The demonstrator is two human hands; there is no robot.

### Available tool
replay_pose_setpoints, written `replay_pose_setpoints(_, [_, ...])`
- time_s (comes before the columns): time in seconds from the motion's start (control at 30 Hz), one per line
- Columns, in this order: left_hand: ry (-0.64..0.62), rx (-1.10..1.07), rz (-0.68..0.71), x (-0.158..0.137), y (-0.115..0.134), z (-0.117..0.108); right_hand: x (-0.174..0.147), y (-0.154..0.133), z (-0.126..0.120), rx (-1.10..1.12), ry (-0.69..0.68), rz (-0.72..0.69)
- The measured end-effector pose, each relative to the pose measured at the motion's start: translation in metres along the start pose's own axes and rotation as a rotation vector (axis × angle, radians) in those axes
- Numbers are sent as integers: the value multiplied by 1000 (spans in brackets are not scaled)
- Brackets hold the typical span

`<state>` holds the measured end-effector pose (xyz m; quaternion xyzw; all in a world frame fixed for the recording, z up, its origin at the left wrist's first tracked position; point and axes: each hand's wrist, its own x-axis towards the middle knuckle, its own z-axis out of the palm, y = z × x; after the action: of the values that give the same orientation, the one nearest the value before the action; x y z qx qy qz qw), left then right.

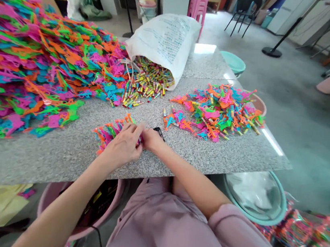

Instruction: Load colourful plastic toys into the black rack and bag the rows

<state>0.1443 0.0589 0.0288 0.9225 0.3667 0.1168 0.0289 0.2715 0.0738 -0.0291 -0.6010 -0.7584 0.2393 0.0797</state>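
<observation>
My left hand [125, 144] lies over a small row of colourful plastic pieces [107, 134] on the granite table. Its fingers curl inward and meet the fingers of my right hand [151, 138]. Both hands are closed at the tips, and what is pinched between them is hidden. A black object [160, 133] shows just beyond my right hand; its kind I cannot make out. To the right lies a pile of plastic pieces with small printed tubes in them [215, 112].
A large heap of bright plastic pieces [38, 66] covers the table's left side. Small yellow-red printed tubes [149, 83] spill from a white woven sack [167, 38]. Below the table edge stand a pink tub [43, 200] and a teal basin [282, 203]. Filled clear bags [310, 244] lie lower right.
</observation>
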Motion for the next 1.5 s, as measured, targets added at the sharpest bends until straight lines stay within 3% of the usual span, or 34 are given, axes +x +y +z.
replay_pose_setpoints(0.1, [7,48,25,-1,0,-1,-11,-1,1,-33,-2,-46])
replay_pose_setpoints(0.2, [-9,118,91,-2,-3,0,-24,18,-4,32,10,-64])
replay_pose_setpoints(0.37, [-65,159,126,2,-3,0,-21,77,-29,-56,254,346])
replay_pose_setpoints(0.43, [-82,143,115,2,-3,-3,-13,87,-35,-161,249,342])
replay_pose_setpoints(0.57, [-92,79,119,-7,-6,-7,0,85,-41,-330,128,87])
replay_pose_setpoints(0.67, [-84,41,109,-16,-9,-9,15,84,-51,-448,170,-39])
replay_pose_setpoints(0.87, [-120,109,60,-17,-6,-6,54,96,-51,-680,19,-670])
replay_pose_setpoints(1.0, [-143,161,63,-16,-4,-7,61,107,-48,-769,-47,-882])
replay_pose_setpoints(1.1, [-145,162,78,-15,-4,-9,55,125,-62,-626,-46,-790])
replay_pose_setpoints(1.23, [-101,125,89,-14,-5,-7,37,134,-67,-368,156,-491])
replay_pose_setpoints(1.37, [-62,115,72,-15,-7,-4,24,94,-24,-31,310,-239])
replay_pose_setpoints(1.43, [-62,116,68,-16,-7,-3,23,69,0,225,277,-185])
replay_pose_setpoints(1.5, [-65,121,62,-16,-6,-3,24,51,15,334,217,-158])
